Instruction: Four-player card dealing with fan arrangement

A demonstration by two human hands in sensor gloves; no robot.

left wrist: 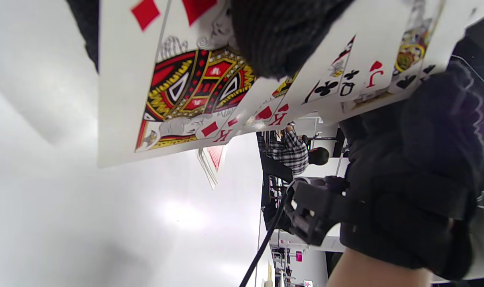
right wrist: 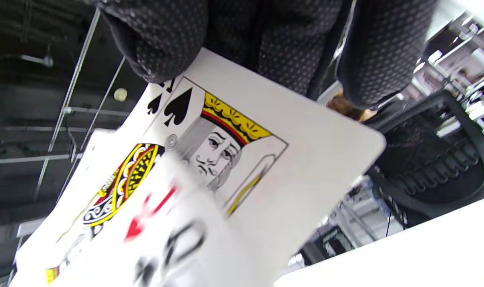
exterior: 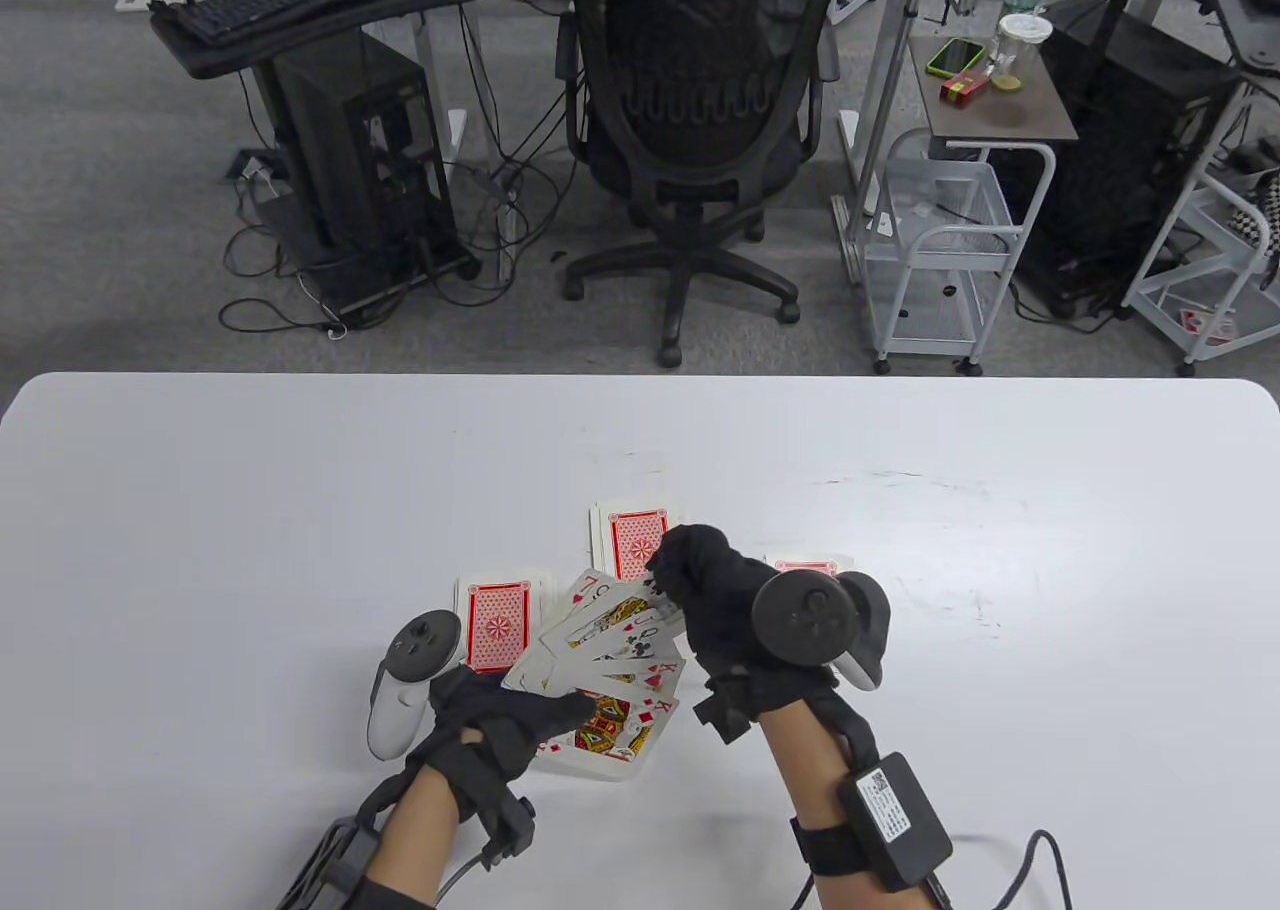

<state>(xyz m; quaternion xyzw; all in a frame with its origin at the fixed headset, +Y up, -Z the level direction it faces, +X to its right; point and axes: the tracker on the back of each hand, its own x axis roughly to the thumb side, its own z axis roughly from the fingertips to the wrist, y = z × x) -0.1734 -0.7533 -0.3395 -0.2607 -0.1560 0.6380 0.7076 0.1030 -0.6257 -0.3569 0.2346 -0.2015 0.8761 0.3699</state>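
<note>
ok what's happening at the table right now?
A person in sensor gloves is fanning playing cards. The left hand holds a face-up fan of cards at its lower end, thumb on the king of diamonds. The right hand pinches the fan's top edge, on the spade face card. Three face-down piles lie on the white table: left pile, middle pile, and right pile, partly hidden behind the right hand.
</note>
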